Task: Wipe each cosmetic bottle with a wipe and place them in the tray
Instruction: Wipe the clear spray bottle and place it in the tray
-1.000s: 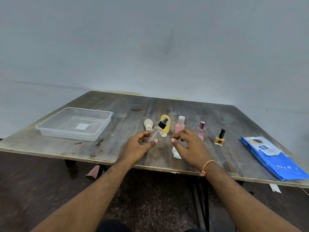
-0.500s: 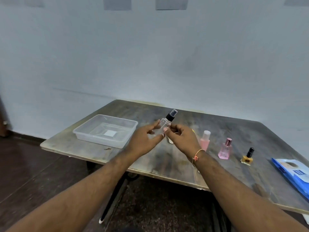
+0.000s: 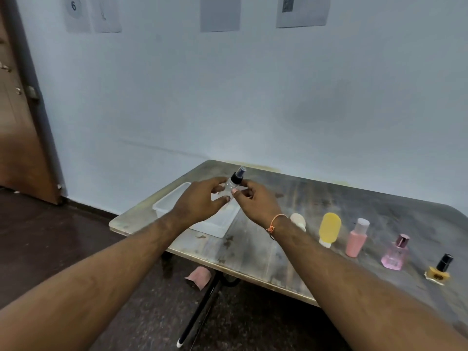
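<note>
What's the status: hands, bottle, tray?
Left hand and right hand both hold spray bottle, above tray. Tray holds no bottles. Five bottles wait on table. Nothing in the way.

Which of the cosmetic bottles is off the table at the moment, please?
The clear spray bottle with the black pump top: both hands hold it up over the tray. The others, from the yellow bottle to the nail polish, stand in a row on the table.

Spray bottle: clear plastic, glossy black pump top.
Tray: translucent plastic, smooth.
Table: worn wood-look top, stained, dull sheen.
Yellow tube: matt, soft-looking plastic.
Pink perfume bottle: glassy, glossy, metallic cap.
Nail polish bottle: glossy black cap.
Door, left edge: brown wood.
Wall sheets: paper.
</note>
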Demonstrator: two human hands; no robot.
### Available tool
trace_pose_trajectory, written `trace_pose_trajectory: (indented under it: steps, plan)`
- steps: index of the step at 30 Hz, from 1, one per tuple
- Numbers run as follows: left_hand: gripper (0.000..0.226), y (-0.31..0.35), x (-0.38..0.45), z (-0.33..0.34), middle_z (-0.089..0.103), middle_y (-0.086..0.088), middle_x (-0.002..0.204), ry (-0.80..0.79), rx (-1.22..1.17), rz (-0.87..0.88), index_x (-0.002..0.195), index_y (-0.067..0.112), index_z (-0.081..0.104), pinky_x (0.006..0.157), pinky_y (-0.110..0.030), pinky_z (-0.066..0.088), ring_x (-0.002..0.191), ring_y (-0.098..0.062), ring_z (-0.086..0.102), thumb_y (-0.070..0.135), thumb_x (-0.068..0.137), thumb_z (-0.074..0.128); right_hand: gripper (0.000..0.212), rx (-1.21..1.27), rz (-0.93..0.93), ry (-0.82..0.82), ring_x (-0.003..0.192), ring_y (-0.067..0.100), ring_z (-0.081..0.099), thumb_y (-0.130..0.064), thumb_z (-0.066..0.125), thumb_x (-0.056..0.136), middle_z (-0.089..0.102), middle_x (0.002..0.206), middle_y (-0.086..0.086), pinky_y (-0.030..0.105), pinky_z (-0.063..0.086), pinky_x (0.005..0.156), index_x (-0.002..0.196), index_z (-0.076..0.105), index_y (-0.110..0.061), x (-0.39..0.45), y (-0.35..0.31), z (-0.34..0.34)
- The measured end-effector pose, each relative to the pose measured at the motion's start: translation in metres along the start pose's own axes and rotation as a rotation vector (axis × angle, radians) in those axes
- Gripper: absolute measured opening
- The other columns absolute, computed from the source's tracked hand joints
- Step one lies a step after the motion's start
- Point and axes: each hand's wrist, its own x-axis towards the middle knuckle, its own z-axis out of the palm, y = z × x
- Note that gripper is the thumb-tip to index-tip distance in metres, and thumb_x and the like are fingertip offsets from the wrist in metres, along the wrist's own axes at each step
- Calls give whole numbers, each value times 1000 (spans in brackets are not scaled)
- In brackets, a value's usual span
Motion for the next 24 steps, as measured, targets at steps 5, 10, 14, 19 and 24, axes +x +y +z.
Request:
trace_pose_trajectory:
  steps: [5,10,14,19,24]
  plan:
    - [55,-33,-1,10,77,6,130,-69,34,-61,140,31,58,104,-36,57,125,-7,69,45,92,80,42,-178,26,-90,106,12,67,-55,60,100,76,113,-10,26,46,87,139,65,-39,10,7,24]
    - [50,-53,-7,25,77,8,128,-160,75,-101,135,32,56,97,-35,58,124,-9,70,51,93,76,42,-341,-2,-146,119,18,65,-53,59,101,73,126,-8,28,45,95,136,69,-31,14,21,37]
    - [52,-62,-9,35,76,11,130,-221,115,-109,135,32,53,84,-38,63,100,-8,76,59,94,69,46,-438,-9,-194,124,22,63,-54,59,101,70,133,-3,34,48,105,137,69,-28,14,30,42]
    - [56,-68,-12,41,77,13,126,-237,135,-120,136,30,52,97,-45,58,118,-10,71,63,93,66,47,-450,-11,-225,127,23,61,-52,58,103,69,135,-2,35,47,107,141,66,-27,13,35,48]
    - [62,-67,-12,41,77,15,126,-211,192,-130,144,31,50,103,-47,52,126,-13,68,68,96,59,49,-459,-21,-225,130,22,60,-53,56,104,68,137,-2,36,44,110,146,63,-28,14,33,53]
